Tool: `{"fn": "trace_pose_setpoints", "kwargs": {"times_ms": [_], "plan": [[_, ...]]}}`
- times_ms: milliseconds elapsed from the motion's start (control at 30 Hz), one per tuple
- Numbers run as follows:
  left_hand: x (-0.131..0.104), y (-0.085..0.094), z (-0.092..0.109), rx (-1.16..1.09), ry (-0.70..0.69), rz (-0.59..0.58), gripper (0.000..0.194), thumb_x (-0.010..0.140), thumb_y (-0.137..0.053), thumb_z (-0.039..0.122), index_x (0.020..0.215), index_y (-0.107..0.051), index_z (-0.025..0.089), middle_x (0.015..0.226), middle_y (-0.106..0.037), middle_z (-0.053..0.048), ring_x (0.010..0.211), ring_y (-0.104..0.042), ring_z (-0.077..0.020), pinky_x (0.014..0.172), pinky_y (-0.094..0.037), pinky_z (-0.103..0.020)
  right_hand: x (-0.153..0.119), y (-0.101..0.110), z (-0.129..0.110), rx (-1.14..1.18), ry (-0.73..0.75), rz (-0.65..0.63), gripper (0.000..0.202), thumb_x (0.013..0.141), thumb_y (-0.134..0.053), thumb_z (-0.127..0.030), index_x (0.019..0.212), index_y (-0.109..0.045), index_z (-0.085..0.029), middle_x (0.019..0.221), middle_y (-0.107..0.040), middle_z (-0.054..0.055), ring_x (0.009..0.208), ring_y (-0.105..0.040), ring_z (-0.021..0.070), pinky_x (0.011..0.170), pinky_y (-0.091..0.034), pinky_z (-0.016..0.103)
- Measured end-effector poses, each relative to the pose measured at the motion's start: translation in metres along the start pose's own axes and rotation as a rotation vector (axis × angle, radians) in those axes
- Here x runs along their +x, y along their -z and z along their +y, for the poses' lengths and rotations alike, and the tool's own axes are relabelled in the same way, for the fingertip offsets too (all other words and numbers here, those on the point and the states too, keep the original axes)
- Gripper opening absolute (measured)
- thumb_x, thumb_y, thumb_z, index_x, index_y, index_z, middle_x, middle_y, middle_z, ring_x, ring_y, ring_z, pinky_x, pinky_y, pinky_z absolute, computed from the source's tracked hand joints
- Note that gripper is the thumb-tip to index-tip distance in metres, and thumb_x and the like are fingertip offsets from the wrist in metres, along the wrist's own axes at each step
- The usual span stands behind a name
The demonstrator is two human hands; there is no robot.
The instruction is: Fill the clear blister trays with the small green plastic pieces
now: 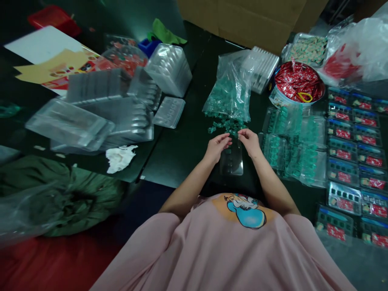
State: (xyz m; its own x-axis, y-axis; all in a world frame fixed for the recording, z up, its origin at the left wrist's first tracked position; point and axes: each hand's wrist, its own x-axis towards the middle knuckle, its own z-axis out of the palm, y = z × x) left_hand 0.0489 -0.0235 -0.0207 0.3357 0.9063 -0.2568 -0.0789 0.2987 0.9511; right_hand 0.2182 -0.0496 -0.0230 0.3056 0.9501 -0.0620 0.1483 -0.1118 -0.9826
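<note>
A clear plastic blister tray [232,163] lies on the dark table right in front of me, with a few green pieces near its far end. Above its far left corner is my left hand [217,146], its thumb and fingertips pinched together. My right hand [250,142] is at the far right corner, also pinching, beside the loose pile. What either pinch holds is too small to make out. Small translucent green plastic pieces [224,124] spill toward my fingers from the mouth of a clear bag [228,97] full of them.
Stacked clear trays [106,113] stand to the left, near a crumpled white tissue [120,158]. On the right are trays filled with green pieces [303,149], a round tin [280,97] of red packets with yellow-handled scissors [304,97], and rows of packed trays [344,153]. A cardboard box [248,24] stands behind.
</note>
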Motion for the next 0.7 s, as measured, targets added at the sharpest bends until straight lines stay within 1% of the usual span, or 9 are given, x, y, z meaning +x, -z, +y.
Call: {"fn": "trace_pose_setpoints", "kwargs": {"times_ms": [33, 100, 267, 367, 433, 500, 600, 700], "plan": [[0.001, -0.001, 0.000, -0.057, 0.044, -0.018, 0.041, 0.079, -0.073, 0.042, 0.111, -0.069, 0.016, 0.095, -0.073, -0.010, 0.079, -0.069, -0.0159, 0.073, -0.052, -0.029, -0.005, -0.001, -0.002, 0.076, -0.009, -0.019, 0.017, 0.078, -0.060, -0.033, 0.089, -0.064, -0.021, 0.082, -0.064, 0.000, 0.073, -0.058, 0.0143, 0.076, -0.048, 0.030], [0.002, -0.003, 0.000, -0.123, 0.092, -0.034, 0.042, 0.077, -0.075, 0.042, 0.110, -0.069, 0.016, 0.095, -0.073, -0.009, 0.079, -0.069, -0.0148, 0.073, -0.052, -0.028, -0.012, -0.002, -0.005, 0.142, 0.000, -0.043, 0.019, 0.077, -0.062, -0.036, 0.089, -0.064, -0.021, 0.082, -0.064, -0.001, 0.073, -0.058, 0.0134, 0.076, -0.048, 0.030], [0.000, -0.006, 0.001, -0.235, 0.198, -0.015, 0.036, 0.073, -0.081, 0.036, 0.101, -0.072, 0.014, 0.086, -0.073, -0.007, 0.075, -0.068, -0.0121, 0.070, -0.051, -0.024, -0.022, -0.004, -0.010, 0.084, 0.079, -0.083, 0.016, 0.076, -0.064, -0.033, 0.086, -0.064, -0.021, 0.083, -0.065, 0.000, 0.076, -0.060, 0.0142, 0.077, -0.048, 0.030], [-0.003, -0.008, 0.002, -0.303, 0.232, -0.015, 0.034, 0.066, -0.086, 0.026, 0.094, -0.074, 0.012, 0.081, -0.072, -0.005, 0.072, -0.067, -0.0103, 0.069, -0.050, -0.021, -0.027, -0.005, -0.010, 0.066, 0.125, -0.121, 0.013, 0.077, -0.063, -0.029, 0.085, -0.063, -0.020, 0.083, -0.066, 0.000, 0.077, -0.061, 0.0145, 0.075, -0.048, 0.030], [-0.006, -0.008, 0.004, -0.339, 0.251, -0.017, 0.034, 0.061, -0.088, 0.019, 0.091, -0.074, 0.012, 0.079, -0.072, -0.004, 0.070, -0.067, -0.0093, 0.069, -0.050, -0.020, -0.030, -0.005, -0.012, 0.035, 0.157, -0.137, 0.011, 0.078, -0.063, -0.027, 0.086, -0.063, -0.020, 0.084, -0.066, 0.000, 0.076, -0.062, 0.0142, 0.071, -0.048, 0.029], [-0.009, -0.006, 0.005, -0.370, 0.275, -0.025, 0.034, 0.060, -0.087, 0.015, 0.091, -0.074, 0.012, 0.080, -0.073, -0.005, 0.071, -0.067, -0.0092, 0.069, -0.050, -0.019, -0.033, -0.003, -0.015, -0.027, 0.209, -0.137, 0.009, 0.078, -0.063, -0.025, 0.086, -0.064, -0.020, 0.085, -0.066, 0.000, 0.075, -0.062, 0.0140, 0.070, -0.047, 0.028], [-0.012, 0.000, 0.006, -0.403, 0.309, -0.074, 0.030, 0.064, -0.086, 0.016, 0.091, -0.074, 0.011, 0.082, -0.074, -0.006, 0.073, -0.067, -0.0100, 0.068, -0.051, -0.019, -0.038, -0.001, -0.021, -0.139, 0.303, -0.133, 0.007, 0.081, -0.062, -0.023, 0.087, -0.065, -0.020, 0.087, -0.065, 0.001, 0.079, -0.062, 0.0147, 0.072, -0.048, 0.028], [-0.014, 0.005, 0.004, -0.405, 0.320, -0.107, 0.030, 0.063, -0.086, 0.016, 0.090, -0.074, 0.012, 0.081, -0.073, -0.005, 0.071, -0.067, -0.0097, 0.065, -0.051, -0.018, -0.041, 0.000, -0.023, -0.235, 0.384, -0.150, 0.008, 0.084, -0.060, -0.021, 0.090, -0.065, -0.020, 0.089, -0.065, 0.002, 0.084, -0.062, 0.0155, 0.075, -0.049, 0.029]]}}
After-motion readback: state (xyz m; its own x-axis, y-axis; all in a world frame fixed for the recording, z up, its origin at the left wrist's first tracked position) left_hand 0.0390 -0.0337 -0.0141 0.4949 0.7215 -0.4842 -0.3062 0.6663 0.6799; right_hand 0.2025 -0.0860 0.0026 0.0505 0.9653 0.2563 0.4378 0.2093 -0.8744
